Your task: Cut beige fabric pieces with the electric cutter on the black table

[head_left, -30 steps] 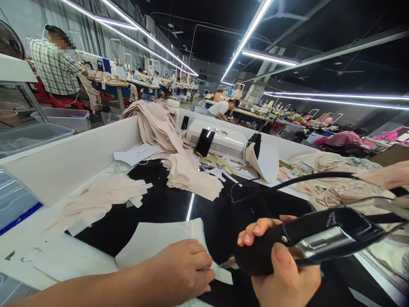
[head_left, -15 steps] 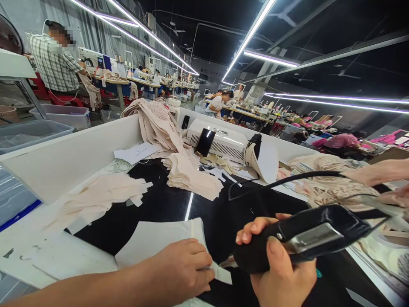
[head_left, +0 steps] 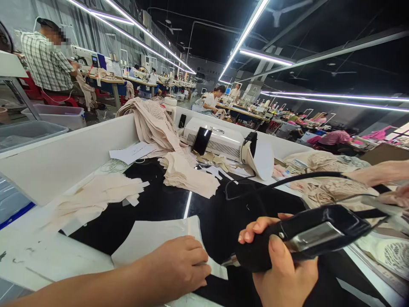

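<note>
Hand, left: lies over the right part of the white sheet, fingers curled downward; whether pinching or only pressing, cannot tell
Hand, right: wraps firmly round the black tool, thumb along the near side, fingertips over the far side
Black tool: held up over the black tabletop, rounded end toward the left hand, silver plate on the flank; metal tip near the sheet's right edge, contact unclear
White sheet: on the tabletop, partly beneath the left hand
Black cable: curves across behind the tool
Another person's arm: reaches in from the right edge, blurred at the hand
Beige pieces: one stack beyond the sheet, one loose spread farther left
Phone: leans against a white vented box
Beige lace heap: at right, behind the cable
Workshop: person in a checked shirt seated at far left, beside sewing tables
</note>
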Available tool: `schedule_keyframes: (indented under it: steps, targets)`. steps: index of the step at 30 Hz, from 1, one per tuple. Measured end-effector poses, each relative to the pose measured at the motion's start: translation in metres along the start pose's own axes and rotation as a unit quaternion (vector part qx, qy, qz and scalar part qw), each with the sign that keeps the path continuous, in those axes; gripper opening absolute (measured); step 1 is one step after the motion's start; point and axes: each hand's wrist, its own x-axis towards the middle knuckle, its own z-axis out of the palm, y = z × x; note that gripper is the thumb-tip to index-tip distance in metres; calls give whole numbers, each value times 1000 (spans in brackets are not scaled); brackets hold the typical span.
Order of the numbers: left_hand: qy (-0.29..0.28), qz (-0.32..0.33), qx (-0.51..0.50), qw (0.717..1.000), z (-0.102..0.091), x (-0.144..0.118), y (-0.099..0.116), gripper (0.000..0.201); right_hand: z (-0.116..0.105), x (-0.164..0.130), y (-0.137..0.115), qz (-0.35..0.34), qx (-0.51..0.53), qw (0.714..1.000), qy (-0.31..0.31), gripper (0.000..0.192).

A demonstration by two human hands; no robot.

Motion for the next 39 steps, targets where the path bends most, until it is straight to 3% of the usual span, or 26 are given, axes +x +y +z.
schedule_keyframes:
  steps: [8,17,32,36,39]
  targets:
    - [-11,11,0,1000,0,-1,-1,12,12,-13,-5,1,44,999,-18,36]
    - [-19,25,11,999,-3,1,-1,11,9,-15,1,-2,31,998,-61,27]
    - [-18,4,-18,1000,-1,-1,-3,13,-3,-13,0,-11,10,999,-31,29]
    - [11,-36,-80,996,-4,-6,-10,4,-2,-11,1,-9,6,1000,-23,26]
    - [48,-89,-109,989,-10,-9,-22,12,-8,-4,5,-22,-10,999,-21,28]
